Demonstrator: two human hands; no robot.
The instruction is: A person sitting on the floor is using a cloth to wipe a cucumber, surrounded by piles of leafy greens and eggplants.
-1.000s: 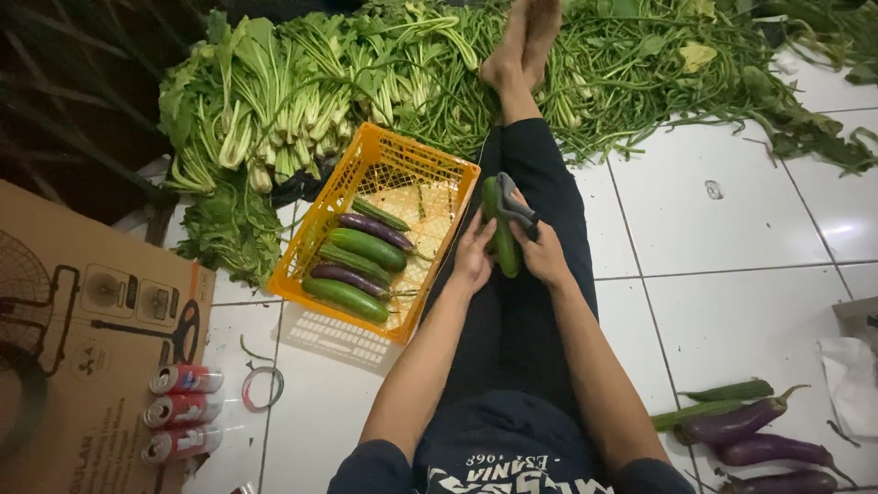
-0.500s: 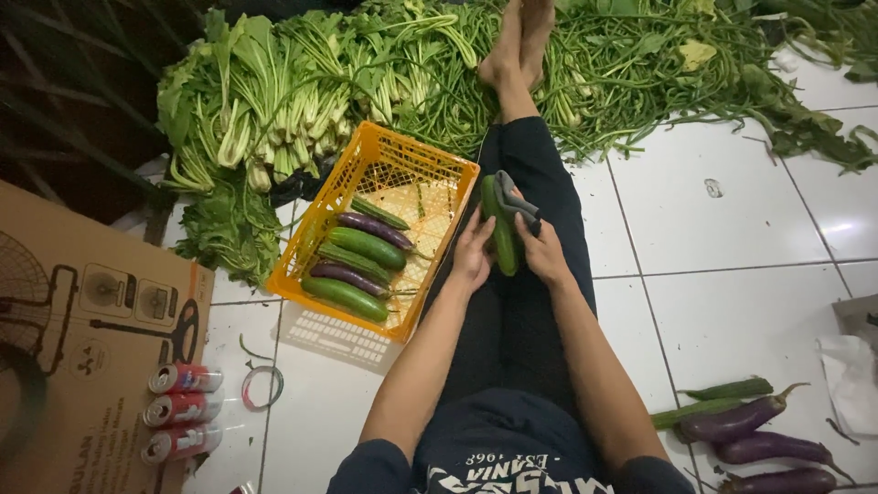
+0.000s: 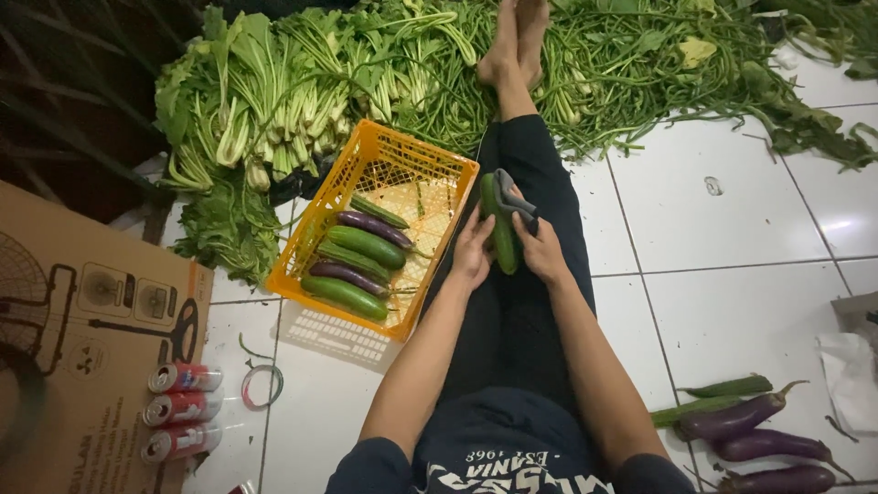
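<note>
Together, left hand (image 3: 473, 253) and right hand (image 3: 541, 252) grip 1 smooth long green eggplant (image 3: 502, 229).

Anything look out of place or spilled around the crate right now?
Nothing spilled. The orange crate sits askew to the floor tiles, with green and purple eggplants lying neatly inside. A loose tape ring lies on the floor near three cans.

Bare white floor tile (image 3: 732, 256) lay open to the right of the orange plastic crate (image 3: 315, 229). Leafy green bunches (image 3: 256, 101) crowded beyond the crate, a brown cardboard box (image 3: 82, 366) and three red drink cans (image 3: 183, 407) blocked its left, and a tape ring (image 3: 262, 386) sat just below it.
</note>
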